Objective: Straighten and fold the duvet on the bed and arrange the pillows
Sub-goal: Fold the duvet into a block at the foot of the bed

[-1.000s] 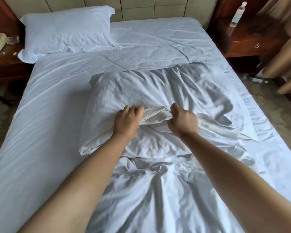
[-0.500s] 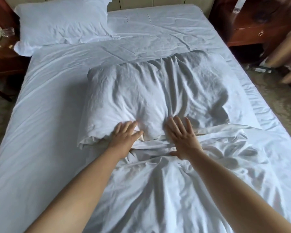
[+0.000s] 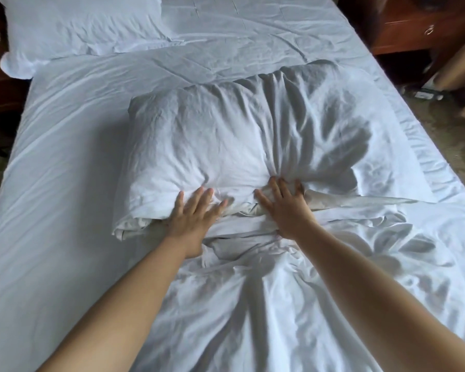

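Our fingers (image 3: 207,194) now lie straight and spread, left hand (image 3: 192,218) and right hand (image 3: 285,208) pressing flat on the near edge of the rumpled pillow (image 3: 226,146) mid-bed, gripping nothing, where a second ago they pinched its case flap. We judge the flap tucked and the pillow ready to join the other pillow (image 3: 78,25) at the head; the pillowcase holds its pillow, and the duvet (image 3: 253,304) lies bunched below our wrists.

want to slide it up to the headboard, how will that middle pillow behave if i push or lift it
The middle pillow looks soft: it dents and creases where the left hand and right hand press it, so a push may squash it before it slides. Its loose case flap would probably flop when lifted. It seems light for its bulk.
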Demonstrator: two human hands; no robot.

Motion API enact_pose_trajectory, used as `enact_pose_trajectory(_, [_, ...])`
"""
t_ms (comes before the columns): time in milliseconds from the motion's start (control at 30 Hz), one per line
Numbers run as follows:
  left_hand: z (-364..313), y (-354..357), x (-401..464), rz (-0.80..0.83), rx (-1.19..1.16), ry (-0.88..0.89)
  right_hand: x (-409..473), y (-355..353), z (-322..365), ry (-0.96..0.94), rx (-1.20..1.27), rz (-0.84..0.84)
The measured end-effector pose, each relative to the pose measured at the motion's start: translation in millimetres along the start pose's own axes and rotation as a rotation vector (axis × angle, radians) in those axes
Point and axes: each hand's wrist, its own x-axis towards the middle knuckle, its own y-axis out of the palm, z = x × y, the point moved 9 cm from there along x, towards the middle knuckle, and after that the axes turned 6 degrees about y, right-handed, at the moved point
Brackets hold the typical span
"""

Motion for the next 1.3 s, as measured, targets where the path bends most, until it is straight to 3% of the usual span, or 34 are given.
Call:
enact_pose_trajectory(100, [-16.1, -3.0, 13.7, 0.098, -0.220, -0.086, 1.9, -6.0, -1.1, -0.001, 0.105, -0.008])
enact_pose_trajectory(333, [-1.7, -24.2, 7.0, -0.023, 0.042, -0.180, -22.9, -54.7, -30.9, 0.074, 0.342, -0.100])
enact_pose_trajectory(500, [6.8, -98.1, -7.4, -0.371, 0.070, -0.069, -42.5, -93.5, -64.0, 0.193, 0.414, -0.173])
enact_pose_trajectory(600, [2.1, -141.9, -20.3, -0.476, 0.092, -0.062, -66.3, -119.8, -87.3, 0.240, 0.392, -0.328])
enact_pose_trajectory(767, [-24.5, -179.1, -51.3, -0.595, 0.029, -0.038, -115.3, -167.2, -112.5, 0.251, 0.335, -0.742])
enact_pose_trajectory(833, [-36.0, -162.9, -62.1, -0.571, 0.039, -0.045, -123.0, -141.9, -95.6, 0.213, 0.401, -0.658])
enact_pose_trajectory(867, [-41.8, -147.5, -66.7, -0.523, 0.048, -0.054, -124.2, -116.6, -82.6, 0.220, 0.438, -0.519])
enact_pose_trajectory(933, [-52.9, -92.2, -71.3, -0.221, -0.018, -0.075, -126.6, -46.7, -43.7, 0.193, 0.438, -0.091])
enact_pose_trajectory(1000, [-63.1, -38.9, -80.9, 0.063, -0.074, -0.064, -129.1, -15.1, -14.9, 0.112, 0.405, 0.106])
enact_pose_trajectory(1133, [-45.0, -47.1, -67.8, 0.050, -0.068, -0.162, -109.0, -47.4, -25.0, 0.023, 0.351, -0.004])
enact_pose_trajectory(1200, [-28.3, -57.7, -55.6, 0.050, -0.030, -0.227, -98.0, -62.0, -41.3, 0.053, 0.249, -0.079])
enact_pose_trajectory(1300, [-14.7, -47.3, -45.3, 0.079, -0.045, -0.312, -91.1, -52.0, -54.0, 0.141, 0.193, -0.050])
